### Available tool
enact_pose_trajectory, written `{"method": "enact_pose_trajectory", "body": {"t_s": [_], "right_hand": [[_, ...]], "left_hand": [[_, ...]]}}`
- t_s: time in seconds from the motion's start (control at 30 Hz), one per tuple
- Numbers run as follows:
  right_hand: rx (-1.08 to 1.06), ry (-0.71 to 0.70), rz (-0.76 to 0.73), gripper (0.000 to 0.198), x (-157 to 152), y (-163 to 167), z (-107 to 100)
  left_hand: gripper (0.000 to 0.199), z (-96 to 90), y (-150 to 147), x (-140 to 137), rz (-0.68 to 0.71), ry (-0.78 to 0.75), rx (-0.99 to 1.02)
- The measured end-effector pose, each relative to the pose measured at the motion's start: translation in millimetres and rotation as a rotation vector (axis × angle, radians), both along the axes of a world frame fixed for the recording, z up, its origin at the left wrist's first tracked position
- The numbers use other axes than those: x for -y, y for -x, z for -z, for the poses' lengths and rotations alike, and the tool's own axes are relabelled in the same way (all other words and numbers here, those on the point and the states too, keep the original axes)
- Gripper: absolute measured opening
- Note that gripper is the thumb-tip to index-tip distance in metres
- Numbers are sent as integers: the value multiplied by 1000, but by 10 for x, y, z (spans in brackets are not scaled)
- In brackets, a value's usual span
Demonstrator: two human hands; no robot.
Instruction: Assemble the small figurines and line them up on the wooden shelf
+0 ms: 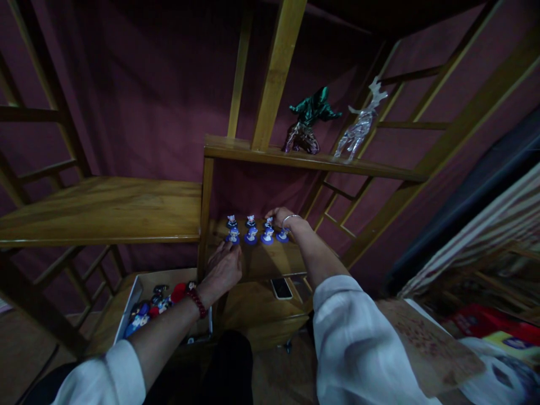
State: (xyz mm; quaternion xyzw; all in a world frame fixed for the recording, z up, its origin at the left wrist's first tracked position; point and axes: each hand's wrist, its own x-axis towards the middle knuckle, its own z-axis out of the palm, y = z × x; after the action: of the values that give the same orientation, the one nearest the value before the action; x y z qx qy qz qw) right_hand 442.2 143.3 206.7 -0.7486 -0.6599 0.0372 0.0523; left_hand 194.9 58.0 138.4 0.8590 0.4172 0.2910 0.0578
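Observation:
On the lower shelf [261, 261] small figurines stand in two rows. Those in front, such as the front-left figurine [233, 235], are white and purple on round purple bases. Behind them, figurines like the back-left one [231, 221] have pale heads and dark bases. My right hand [282, 215] reaches over the front row, its fingers closed at the right-hand back figurine [269, 223]. At the shelf's left front edge, my left hand [223, 265] lies with fingers stretched toward the front-left figurine; I see nothing held, though the fingertips are partly hidden.
An open box [137, 289] of mixed small figures stands low on the left. A phone [281, 288] lies below the shelf. Above, a green hooded statue [311, 121] and a clear deer figure [360, 124] stand on the upper shelf [248, 151]. Wooden posts frame the unit.

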Motion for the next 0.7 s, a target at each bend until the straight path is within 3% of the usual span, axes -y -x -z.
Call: {"method": "enact_pose_trajectory", "body": {"t_s": [0.33,0.7], "right_hand": [[8,7,-39,33,-81,-60,106],[32,-6,-30,27,-68,-31,72]], "left_hand": [[18,6,-8,6,-2,19,-5],[19,8,-11,8,1,19,27]]}}
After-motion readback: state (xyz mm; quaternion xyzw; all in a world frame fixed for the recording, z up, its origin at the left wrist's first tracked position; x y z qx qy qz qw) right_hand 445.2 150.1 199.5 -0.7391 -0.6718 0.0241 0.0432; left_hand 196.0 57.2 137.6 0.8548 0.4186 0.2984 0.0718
